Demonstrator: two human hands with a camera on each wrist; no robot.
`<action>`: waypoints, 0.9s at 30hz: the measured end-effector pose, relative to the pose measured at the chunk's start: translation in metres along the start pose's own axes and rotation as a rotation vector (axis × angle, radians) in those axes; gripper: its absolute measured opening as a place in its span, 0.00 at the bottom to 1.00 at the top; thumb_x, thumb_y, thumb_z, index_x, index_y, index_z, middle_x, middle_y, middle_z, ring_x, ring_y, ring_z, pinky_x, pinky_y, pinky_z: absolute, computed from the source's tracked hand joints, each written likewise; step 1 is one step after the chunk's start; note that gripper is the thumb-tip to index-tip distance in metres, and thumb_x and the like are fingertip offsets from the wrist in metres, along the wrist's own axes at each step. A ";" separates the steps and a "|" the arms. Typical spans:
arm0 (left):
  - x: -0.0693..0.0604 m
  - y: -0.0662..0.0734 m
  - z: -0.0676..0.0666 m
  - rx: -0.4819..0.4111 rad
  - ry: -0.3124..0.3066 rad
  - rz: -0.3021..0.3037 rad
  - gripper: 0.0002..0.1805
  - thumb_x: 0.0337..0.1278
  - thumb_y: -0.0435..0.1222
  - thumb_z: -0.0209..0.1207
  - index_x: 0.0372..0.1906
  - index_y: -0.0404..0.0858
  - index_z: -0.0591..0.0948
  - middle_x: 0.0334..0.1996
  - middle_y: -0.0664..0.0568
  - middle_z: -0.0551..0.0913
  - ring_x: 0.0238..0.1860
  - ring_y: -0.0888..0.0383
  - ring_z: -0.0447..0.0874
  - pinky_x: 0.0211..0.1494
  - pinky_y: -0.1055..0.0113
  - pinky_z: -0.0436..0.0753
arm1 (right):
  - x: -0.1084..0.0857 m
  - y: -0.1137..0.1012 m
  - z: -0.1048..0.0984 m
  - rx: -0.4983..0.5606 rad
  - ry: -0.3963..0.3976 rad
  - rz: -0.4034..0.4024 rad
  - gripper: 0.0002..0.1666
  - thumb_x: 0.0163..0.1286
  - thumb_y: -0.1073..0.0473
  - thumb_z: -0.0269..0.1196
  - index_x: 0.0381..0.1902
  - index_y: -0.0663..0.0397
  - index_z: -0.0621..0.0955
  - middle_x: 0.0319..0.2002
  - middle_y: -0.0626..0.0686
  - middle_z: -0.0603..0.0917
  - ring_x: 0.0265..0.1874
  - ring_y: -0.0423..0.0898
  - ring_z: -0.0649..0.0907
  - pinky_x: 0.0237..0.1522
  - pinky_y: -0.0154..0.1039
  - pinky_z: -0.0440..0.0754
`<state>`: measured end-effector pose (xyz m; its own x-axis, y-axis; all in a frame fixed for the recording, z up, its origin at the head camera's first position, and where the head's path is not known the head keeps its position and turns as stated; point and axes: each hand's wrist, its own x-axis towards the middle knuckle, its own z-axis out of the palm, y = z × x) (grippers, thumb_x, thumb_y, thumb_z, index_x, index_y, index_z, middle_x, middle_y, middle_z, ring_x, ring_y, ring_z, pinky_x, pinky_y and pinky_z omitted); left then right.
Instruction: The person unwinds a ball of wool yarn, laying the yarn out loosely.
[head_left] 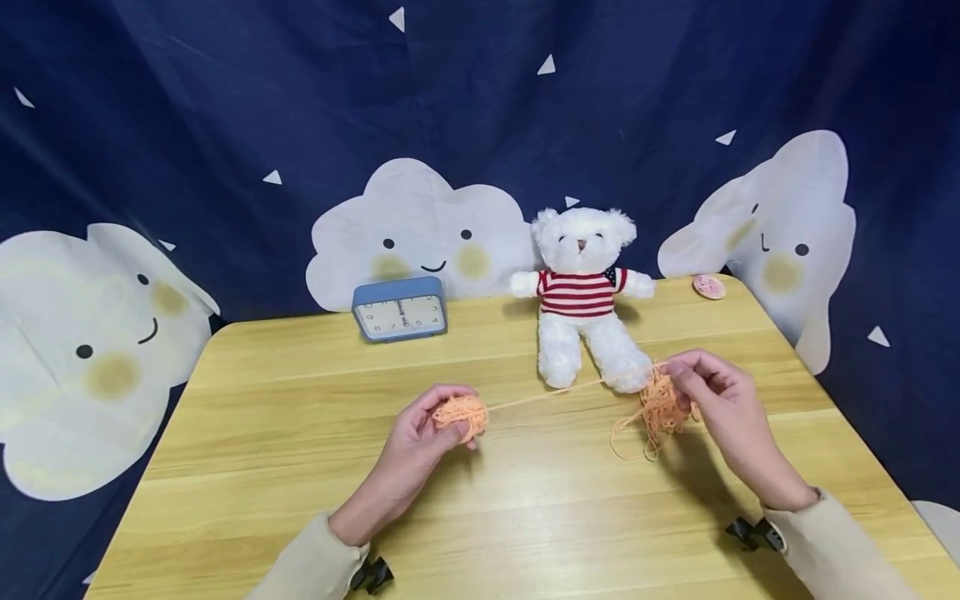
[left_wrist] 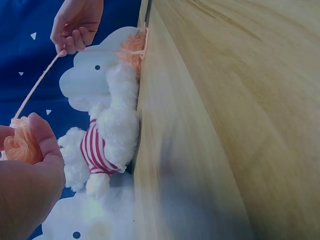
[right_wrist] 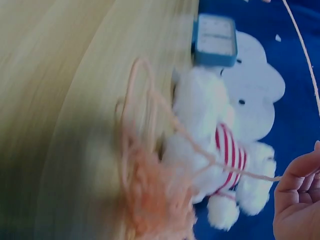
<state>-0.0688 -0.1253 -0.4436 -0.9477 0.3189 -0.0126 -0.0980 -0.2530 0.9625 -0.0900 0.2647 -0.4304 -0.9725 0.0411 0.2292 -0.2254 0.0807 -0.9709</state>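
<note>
My left hand (head_left: 420, 433) grips a small wound ball of orange yarn (head_left: 461, 417), also seen in the left wrist view as a ball (left_wrist: 22, 142) between thumb and fingers. From it a taut strand (head_left: 543, 396) runs to my right hand (head_left: 720, 400), whose thumb and fingers pinch the yarn. Behind and below the right hand a loose orange tangle (head_left: 663, 412) lies on the table by the bear's foot, with loops trailing left. In the right wrist view this tangle (right_wrist: 160, 200) looks blurred, and a strand rises from it to the right hand (right_wrist: 300, 200).
A white teddy bear (head_left: 577, 296) in a red-striped shirt sits at the back of the wooden table (head_left: 300, 467). Left of it stands a blue clock (head_left: 400, 310). A small pink round item (head_left: 708, 287) lies near the back right corner. A dark blue curtain (head_left: 465, 100) hangs behind.
</note>
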 end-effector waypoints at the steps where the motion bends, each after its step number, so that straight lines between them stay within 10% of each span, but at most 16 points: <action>1: 0.000 0.000 -0.001 -0.001 0.001 0.001 0.25 0.70 0.19 0.58 0.69 0.22 0.73 0.59 0.37 0.78 0.49 0.54 0.86 0.52 0.62 0.91 | 0.002 0.002 -0.003 0.008 0.015 0.000 0.09 0.83 0.70 0.60 0.43 0.75 0.83 0.24 0.52 0.79 0.23 0.43 0.77 0.23 0.33 0.77; 15: -0.004 -0.002 -0.004 -0.120 -0.037 -0.002 0.21 0.75 0.24 0.61 0.68 0.24 0.74 0.59 0.40 0.78 0.52 0.55 0.83 0.54 0.64 0.90 | 0.007 0.025 -0.027 0.078 0.102 0.061 0.08 0.82 0.70 0.62 0.41 0.67 0.87 0.23 0.50 0.78 0.21 0.42 0.76 0.22 0.32 0.76; 27: -0.003 -0.002 -0.009 -0.126 0.138 0.039 0.17 0.78 0.25 0.60 0.65 0.27 0.76 0.56 0.42 0.81 0.52 0.55 0.85 0.57 0.62 0.90 | 0.010 0.028 -0.036 0.099 0.162 0.082 0.09 0.82 0.70 0.60 0.44 0.68 0.87 0.25 0.49 0.80 0.23 0.41 0.77 0.25 0.31 0.76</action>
<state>-0.0683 -0.1335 -0.4481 -0.9834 0.1800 -0.0210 -0.0888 -0.3775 0.9217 -0.1037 0.3035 -0.4525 -0.9675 0.2036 0.1500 -0.1587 -0.0272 -0.9870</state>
